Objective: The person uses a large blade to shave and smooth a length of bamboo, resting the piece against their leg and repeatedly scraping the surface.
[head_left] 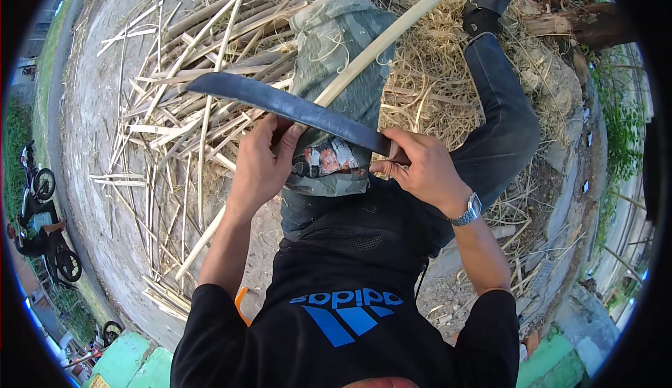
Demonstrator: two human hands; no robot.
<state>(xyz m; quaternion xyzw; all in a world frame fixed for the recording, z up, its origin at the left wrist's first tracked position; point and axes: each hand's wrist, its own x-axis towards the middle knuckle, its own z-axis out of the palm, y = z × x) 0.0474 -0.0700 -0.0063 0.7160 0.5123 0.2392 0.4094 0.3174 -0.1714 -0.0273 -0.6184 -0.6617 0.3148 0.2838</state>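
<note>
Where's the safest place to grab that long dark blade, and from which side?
Grip the long dark blade at its handle end, under the right hand, coming from the person's right. The left hand grips where it crosses the pale cane; past that, the bare blade tapers away left.

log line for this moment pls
left hand grips pale cane under blade | right hand holds long dark knife handle | cloth on lap

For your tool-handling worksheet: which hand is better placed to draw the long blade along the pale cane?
Probably the right hand: it grips the blade at its handle end, while the left hand only presses mid-blade, beside the cane.
</note>
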